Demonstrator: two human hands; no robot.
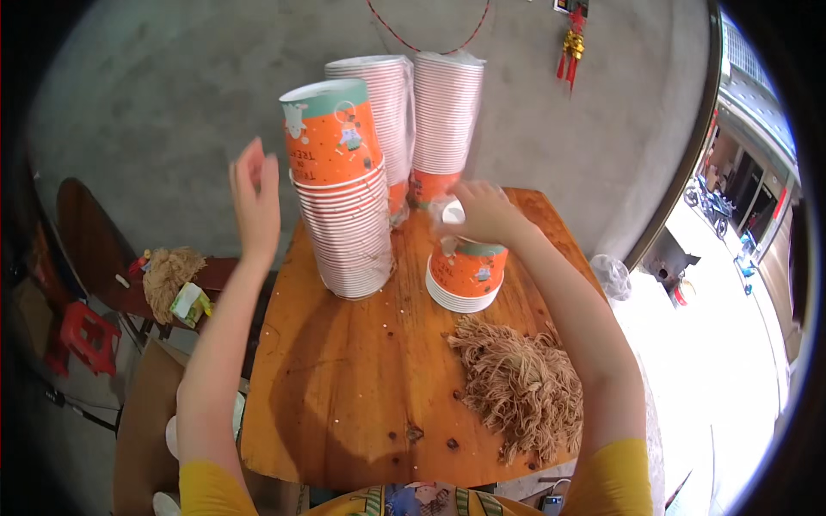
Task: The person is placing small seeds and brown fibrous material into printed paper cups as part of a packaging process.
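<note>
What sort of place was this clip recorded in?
Possibly a home or small ground-level workshop: tall stacks of paper cups crowd a wooden table, and a motorcycle shows outside, beyond the opening on the right.

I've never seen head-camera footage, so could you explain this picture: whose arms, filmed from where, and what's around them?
No machine here: these are a person's bare hands, seen from a wide fisheye camera on their head, so straight edges bend. On the wooden table stand a tall paper-cup stack, a short one, two more tall stacks behind, and a tan yarn bundle. The left hand is raised, empty; the right hand is over the short stack, its grip unclear.
</note>
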